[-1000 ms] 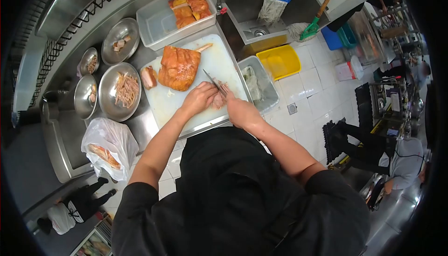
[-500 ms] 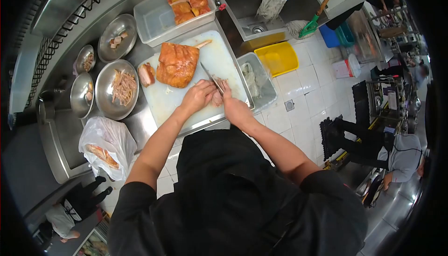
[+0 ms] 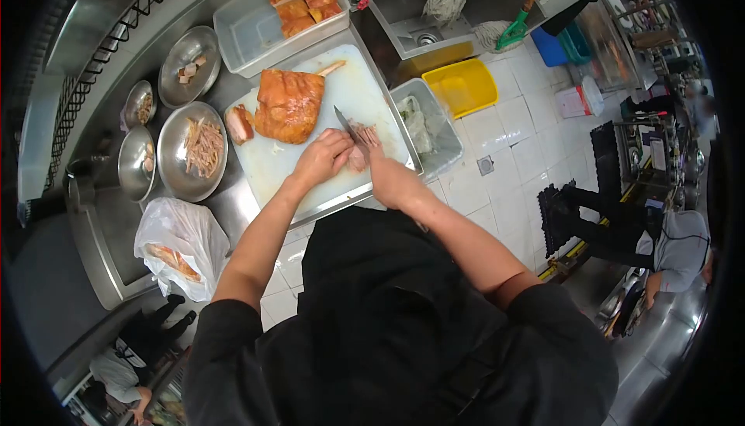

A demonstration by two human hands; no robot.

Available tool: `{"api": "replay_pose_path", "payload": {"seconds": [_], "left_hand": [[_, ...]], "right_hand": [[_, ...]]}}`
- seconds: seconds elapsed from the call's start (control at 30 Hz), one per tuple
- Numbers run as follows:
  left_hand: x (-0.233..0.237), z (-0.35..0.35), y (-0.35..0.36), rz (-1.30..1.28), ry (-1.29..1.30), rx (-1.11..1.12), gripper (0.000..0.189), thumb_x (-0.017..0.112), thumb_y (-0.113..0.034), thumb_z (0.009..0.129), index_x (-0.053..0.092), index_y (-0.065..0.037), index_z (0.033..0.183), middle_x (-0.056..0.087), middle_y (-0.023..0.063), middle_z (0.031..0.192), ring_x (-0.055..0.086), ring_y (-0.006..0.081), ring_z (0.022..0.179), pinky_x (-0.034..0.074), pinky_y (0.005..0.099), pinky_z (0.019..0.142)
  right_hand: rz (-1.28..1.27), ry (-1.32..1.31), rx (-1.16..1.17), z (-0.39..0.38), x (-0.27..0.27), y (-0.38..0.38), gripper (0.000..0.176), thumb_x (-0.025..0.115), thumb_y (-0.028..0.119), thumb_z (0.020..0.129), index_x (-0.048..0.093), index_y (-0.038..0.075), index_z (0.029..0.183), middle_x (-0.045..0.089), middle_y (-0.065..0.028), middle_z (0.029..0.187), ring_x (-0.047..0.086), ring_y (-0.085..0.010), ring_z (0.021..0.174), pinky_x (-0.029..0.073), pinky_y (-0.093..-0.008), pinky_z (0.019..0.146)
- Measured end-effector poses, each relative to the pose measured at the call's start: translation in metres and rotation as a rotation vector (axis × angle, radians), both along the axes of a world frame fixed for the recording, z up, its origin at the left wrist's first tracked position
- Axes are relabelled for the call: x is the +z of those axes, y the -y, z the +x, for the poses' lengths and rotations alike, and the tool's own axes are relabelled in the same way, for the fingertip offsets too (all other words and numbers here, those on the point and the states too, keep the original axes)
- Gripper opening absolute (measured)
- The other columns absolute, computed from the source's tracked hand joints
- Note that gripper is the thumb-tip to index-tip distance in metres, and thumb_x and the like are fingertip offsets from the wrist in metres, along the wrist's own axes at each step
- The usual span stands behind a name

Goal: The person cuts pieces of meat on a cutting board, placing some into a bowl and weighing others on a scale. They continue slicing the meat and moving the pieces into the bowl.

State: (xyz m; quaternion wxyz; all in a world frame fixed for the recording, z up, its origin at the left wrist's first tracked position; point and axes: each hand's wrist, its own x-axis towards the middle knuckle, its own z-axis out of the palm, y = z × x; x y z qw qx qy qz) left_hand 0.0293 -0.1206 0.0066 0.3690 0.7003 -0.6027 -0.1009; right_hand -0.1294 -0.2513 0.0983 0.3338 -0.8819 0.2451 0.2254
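My right hand (image 3: 393, 181) grips a kitchen knife (image 3: 348, 126), its blade angled up and left over the white cutting board (image 3: 283, 183). My left hand (image 3: 323, 157) is closed with curled fingers beside the blade, against a piece of cooked meat (image 3: 358, 161); its fingertips are partly hidden. Thin-cut meat (image 3: 369, 136) lies along the knife's right side. Farther up the board sits a large orange-brown roasted chunk (image 3: 289, 105) with a bone sticking out. A smaller roasted piece (image 3: 239, 124) is to its left.
Several metal bowls stand left, one with meat strips (image 3: 203, 147). A plastic bag (image 3: 182, 249) is below them. A clear tub (image 3: 247, 46) with roasted pieces stands behind the board. Right are a grey bin (image 3: 446, 164), yellow tub (image 3: 462, 88) and sink (image 3: 403, 19). Other people stand farther off.
The view has shifted slightly. My hands stay together at the board, with the left hand now slightly farther from the blade. The knife remains in my right hand.
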Motion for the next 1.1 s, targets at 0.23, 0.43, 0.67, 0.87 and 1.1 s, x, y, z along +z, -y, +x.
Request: {"api": "replay_pose_path", "payload": {"seconds": [0.23, 0.43, 0.67, 0.87, 1.1], "left_hand": [[0.001, 0.007, 0.003, -0.061, -0.06, -0.028, 0.016, 0.071, 0.001, 0.082, 0.07, 0.0, 0.098, 0.069, 0.0133, 0.103, 0.064, 0.0337, 0.102, 0.054, 0.0413, 0.088], [0.001, 0.001, 0.023, -0.128, -0.059, 0.158, 0.012, 0.072, -0.002, 0.083, 0.072, 0.0, 0.095, 0.07, 0.0122, 0.096, 0.064, 0.0331, 0.097, 0.053, 0.0416, 0.086], [-0.012, 0.002, 0.029, -0.083, 0.032, 0.075, 0.015, 0.073, -0.002, 0.078, 0.074, 0.001, 0.093, 0.07, 0.0124, 0.095, 0.065, 0.0312, 0.096, 0.055, 0.0393, 0.083], [-0.008, 0.002, 0.03, -0.059, 0.018, 0.093, 0.019, 0.071, -0.004, 0.079, 0.075, -0.003, 0.098, 0.071, 0.0106, 0.1, 0.065, 0.0301, 0.099, 0.056, 0.0397, 0.086], [0.006, 0.016, 0.007, -0.014, -0.157, 0.196, 0.016, 0.071, -0.001, 0.083, 0.073, 0.001, 0.099, 0.072, 0.0136, 0.101, 0.067, 0.0311, 0.102, 0.055, 0.0394, 0.088]], "right_hand": [[-0.082, 0.096, -0.024, 0.006, -0.031, 0.001, 0.027, 0.047, 0.005, 0.093, 0.044, -0.006, 0.117, 0.069, -0.0324, 0.095, 0.07, -0.0467, 0.093, 0.054, -0.0569, 0.082], [-0.233, 0.108, 0.043, 0.008, 0.007, 0.022, 0.023, 0.049, 0.004, 0.091, 0.045, -0.003, 0.112, 0.069, -0.0317, 0.089, 0.069, -0.0502, 0.086, 0.054, -0.0589, 0.076], [-0.234, 0.037, 0.084, 0.005, 0.006, 0.015, 0.023, 0.05, 0.003, 0.09, 0.045, -0.002, 0.112, 0.07, -0.031, 0.086, 0.07, -0.0487, 0.084, 0.054, -0.0579, 0.076], [-0.218, 0.078, -0.003, 0.007, -0.033, 0.014, 0.025, 0.047, 0.005, 0.092, 0.045, -0.002, 0.116, 0.071, -0.0298, 0.093, 0.07, -0.0474, 0.09, 0.054, -0.0563, 0.08], [-0.172, 0.089, 0.051, 0.009, 0.009, 0.022, 0.028, 0.047, 0.004, 0.091, 0.046, -0.004, 0.118, 0.071, -0.0305, 0.095, 0.07, -0.0471, 0.092, 0.054, -0.0553, 0.082]]}}
